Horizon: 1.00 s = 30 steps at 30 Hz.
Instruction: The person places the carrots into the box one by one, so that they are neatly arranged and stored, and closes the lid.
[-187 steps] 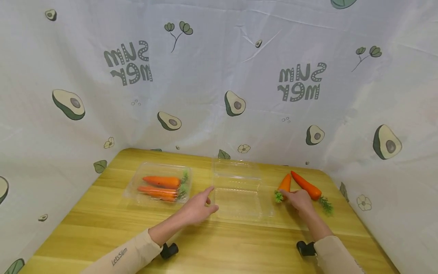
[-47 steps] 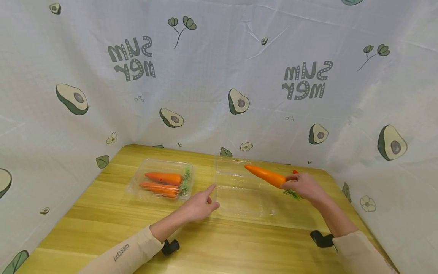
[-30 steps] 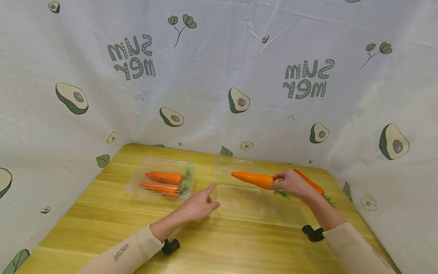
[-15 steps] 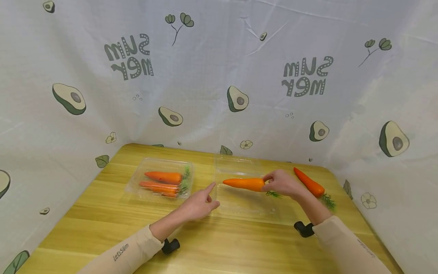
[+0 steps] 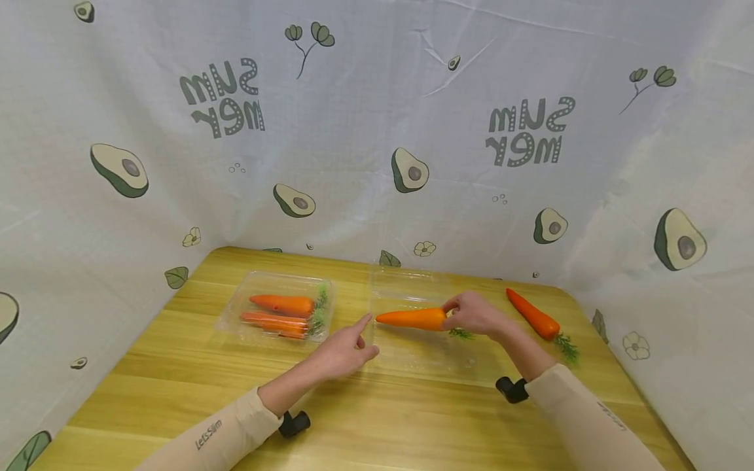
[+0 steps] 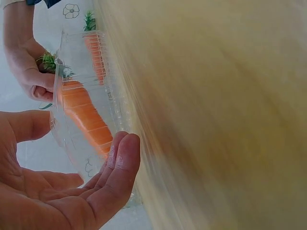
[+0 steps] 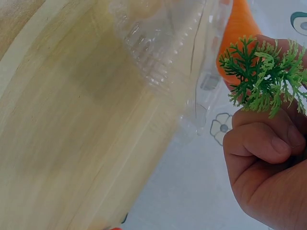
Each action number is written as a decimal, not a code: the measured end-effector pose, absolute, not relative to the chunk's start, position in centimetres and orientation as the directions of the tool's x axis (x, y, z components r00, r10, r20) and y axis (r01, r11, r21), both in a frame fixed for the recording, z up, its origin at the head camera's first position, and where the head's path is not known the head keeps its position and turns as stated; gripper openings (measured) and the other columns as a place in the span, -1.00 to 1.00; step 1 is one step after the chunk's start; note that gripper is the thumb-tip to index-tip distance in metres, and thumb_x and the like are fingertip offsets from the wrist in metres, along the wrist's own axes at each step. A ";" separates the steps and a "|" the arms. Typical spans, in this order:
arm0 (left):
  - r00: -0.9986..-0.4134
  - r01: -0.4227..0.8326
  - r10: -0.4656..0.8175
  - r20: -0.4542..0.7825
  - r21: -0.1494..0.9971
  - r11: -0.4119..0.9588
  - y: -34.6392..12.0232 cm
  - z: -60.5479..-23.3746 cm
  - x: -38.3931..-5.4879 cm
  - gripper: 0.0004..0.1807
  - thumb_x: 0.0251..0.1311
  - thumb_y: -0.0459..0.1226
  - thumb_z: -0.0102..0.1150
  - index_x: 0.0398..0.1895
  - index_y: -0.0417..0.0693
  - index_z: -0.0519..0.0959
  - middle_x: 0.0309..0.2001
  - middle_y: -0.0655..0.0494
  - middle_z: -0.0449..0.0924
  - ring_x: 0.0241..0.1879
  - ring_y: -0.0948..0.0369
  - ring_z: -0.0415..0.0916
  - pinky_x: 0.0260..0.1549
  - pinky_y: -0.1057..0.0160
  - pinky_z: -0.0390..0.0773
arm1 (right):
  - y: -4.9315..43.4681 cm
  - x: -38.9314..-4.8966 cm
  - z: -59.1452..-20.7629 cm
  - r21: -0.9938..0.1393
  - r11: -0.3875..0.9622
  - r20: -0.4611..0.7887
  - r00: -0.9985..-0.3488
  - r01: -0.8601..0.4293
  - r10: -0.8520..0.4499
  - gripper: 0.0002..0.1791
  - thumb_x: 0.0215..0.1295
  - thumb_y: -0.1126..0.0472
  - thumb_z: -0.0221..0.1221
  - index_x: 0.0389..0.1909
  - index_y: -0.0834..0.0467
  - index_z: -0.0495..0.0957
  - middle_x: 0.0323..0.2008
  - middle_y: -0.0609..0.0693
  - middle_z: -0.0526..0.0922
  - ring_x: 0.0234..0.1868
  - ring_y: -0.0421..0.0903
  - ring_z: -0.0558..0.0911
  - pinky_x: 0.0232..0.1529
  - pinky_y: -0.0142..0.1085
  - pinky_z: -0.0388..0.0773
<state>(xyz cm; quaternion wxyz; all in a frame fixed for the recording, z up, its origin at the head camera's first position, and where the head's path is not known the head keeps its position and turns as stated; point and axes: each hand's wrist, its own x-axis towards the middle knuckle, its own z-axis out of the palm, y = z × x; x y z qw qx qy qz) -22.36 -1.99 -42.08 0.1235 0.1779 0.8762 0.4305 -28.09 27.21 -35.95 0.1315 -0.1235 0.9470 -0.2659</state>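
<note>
My right hand [image 5: 474,314] pinches an orange carrot [image 5: 412,318] at its thick, leafy end. The carrot lies level over an open clear plastic box [image 5: 427,360], its tip pointing left. In the right wrist view, green leaves [image 7: 266,72] stick out past the curled fingers. At the box's left side, my left hand [image 5: 338,356] has its index finger straight and its thumb spread, both at the edge. The left wrist view shows fingers [image 6: 120,165] along the box wall, with the carrot seen through the plastic.
Left of the hands stands a covered clear box [image 5: 285,280] with orange carrots inside. A redder carrot [image 5: 533,315] with green leaves lies at the right of the wooden table [image 5: 389,425]. The open box's lid [image 5: 409,284] leans back near the printed curtain [image 5: 347,131].
My right hand has picked up the carrot from the right, turned it tip-left, and brought it left and down over the open box. The left hand has stayed at the box's edge.
</note>
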 end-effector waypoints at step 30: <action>-0.908 0.186 0.412 -0.078 0.805 0.564 -1.9 -41.9 -22.2 -0.15 0.41 -0.11 0.17 0.63 -0.06 -0.01 -0.21 0.07 0.52 -0.54 0.21 0.31 -0.53 0.22 0.36 | 25.9 -29.7 -37.9 -0.327 0.919 -0.207 -0.932 -0.222 -0.299 -0.54 0.07 0.33 0.33 0.05 0.38 0.65 0.02 0.23 0.69 -0.28 -0.03 0.51 -0.16 -0.15 0.55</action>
